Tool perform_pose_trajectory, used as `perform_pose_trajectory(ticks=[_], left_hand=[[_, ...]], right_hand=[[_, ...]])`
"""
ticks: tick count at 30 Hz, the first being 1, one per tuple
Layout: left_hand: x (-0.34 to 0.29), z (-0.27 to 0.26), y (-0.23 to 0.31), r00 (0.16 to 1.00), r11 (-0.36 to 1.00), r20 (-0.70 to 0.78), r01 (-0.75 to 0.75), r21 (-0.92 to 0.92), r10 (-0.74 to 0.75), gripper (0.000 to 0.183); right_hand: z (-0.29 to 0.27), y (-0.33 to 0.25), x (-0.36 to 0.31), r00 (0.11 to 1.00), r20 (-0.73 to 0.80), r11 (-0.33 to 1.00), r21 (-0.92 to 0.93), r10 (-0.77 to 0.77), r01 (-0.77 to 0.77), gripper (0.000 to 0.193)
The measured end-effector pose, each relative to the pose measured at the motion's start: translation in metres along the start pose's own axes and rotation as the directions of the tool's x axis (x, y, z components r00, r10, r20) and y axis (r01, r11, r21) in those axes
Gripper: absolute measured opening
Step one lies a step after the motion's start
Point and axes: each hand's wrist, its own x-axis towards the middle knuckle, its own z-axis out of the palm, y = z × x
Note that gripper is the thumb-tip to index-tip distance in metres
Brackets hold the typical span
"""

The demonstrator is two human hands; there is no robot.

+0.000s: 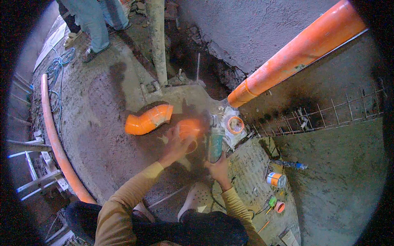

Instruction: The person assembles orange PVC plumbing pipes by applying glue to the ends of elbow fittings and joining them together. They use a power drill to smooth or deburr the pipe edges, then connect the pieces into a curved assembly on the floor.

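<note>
My left hand (177, 144) is closed around a short orange pipe fitting (190, 128), blurred by haze, with a loose-looking orange ring (190, 146) at its lower end. My right hand (220, 169) grips the body of a green angle grinder (216, 146). The grinder's metal head points away from me, beside the fitting; its disc is too hazy to make out, and I cannot tell whether it touches the fitting. An orange pipe elbow (150, 119) lies on the ground left of the fitting. Just right of the grinder, an orange pipe opening (235, 125) sits in pale material.
A large orange pipe (293, 55) slants up to the right. Steel mesh (324, 117) runs along the right. A paint-type can (276, 179) and small orange cap (279, 207) stand lower right. A long curved pipe (57, 139) and blue cable (59, 67) lie left. A person (96, 28) stands far left.
</note>
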Motion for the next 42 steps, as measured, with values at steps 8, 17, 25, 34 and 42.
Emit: perform_pose_trajectory(ticks=[8,17,25,34,42], left_hand=[[-0.002,-0.007,0.013,0.995,0.985,-0.005,0.094,-0.145,-0.095,0.094],[-0.007,-0.006,0.026,0.989,0.966,-0.058,0.121,-0.227,-0.137,0.089],[-0.008,-0.001,0.027,0.984,0.969,-0.118,0.102,-0.225,-0.131,0.085],[-0.007,0.051,-0.032,0.972,0.986,-0.182,-0.159,-0.059,0.146,0.063],[0.012,0.035,-0.042,0.972,0.844,-0.048,-0.173,0.508,0.229,0.071]], right_hand=[[0.004,0.000,-0.001,0.996,-0.042,0.988,-0.126,0.081,-0.086,0.094],[-0.002,-0.018,-0.002,0.993,-0.029,0.990,-0.068,0.118,-0.120,0.083],[0.002,-0.017,0.004,0.990,-0.041,0.987,-0.088,0.133,-0.136,0.081],[0.006,-0.003,0.003,0.998,-0.052,1.000,0.013,0.025,-0.024,0.077],[0.009,0.017,0.006,0.990,-0.082,0.946,0.295,-0.118,0.137,0.078]])
